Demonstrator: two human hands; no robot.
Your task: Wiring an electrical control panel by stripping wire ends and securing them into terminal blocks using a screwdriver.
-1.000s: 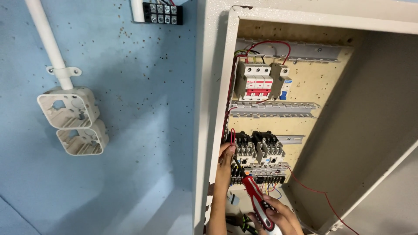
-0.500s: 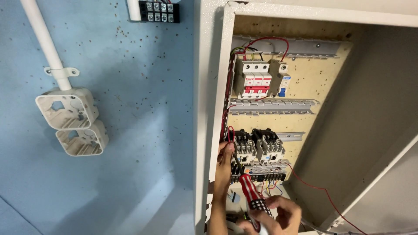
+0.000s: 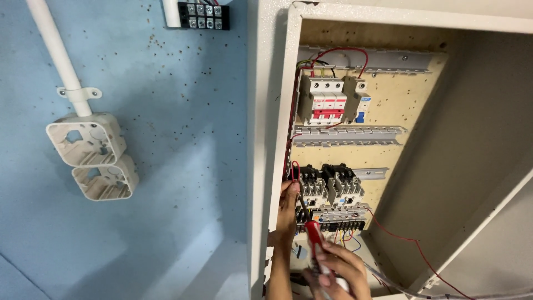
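An open grey electrical cabinet (image 3: 277,111) hangs on a blue wall. On its beige back panel sit a white and red circuit breaker (image 3: 323,101) and, lower down, two black and white contactors (image 3: 328,186). My left hand (image 3: 287,214) reaches up inside the cabinet's left edge and pinches a red wire loop (image 3: 295,171) beside the left contactor. My right hand (image 3: 336,271) grips a red-handled screwdriver (image 3: 313,232), whose tip points up at the terminals under the contactors.
Grey slotted cable ducts (image 3: 347,135) cross the panel. A loose red wire (image 3: 411,244) trails to the lower right. Two empty white junction boxes (image 3: 91,153) hang under a white conduit (image 3: 58,53) on the wall. A black terminal strip (image 3: 202,15) is at the top.
My right hand has shifted left and up with the screwdriver, bringing its tip closer to the lower terminals. My left hand stays at the red wire.
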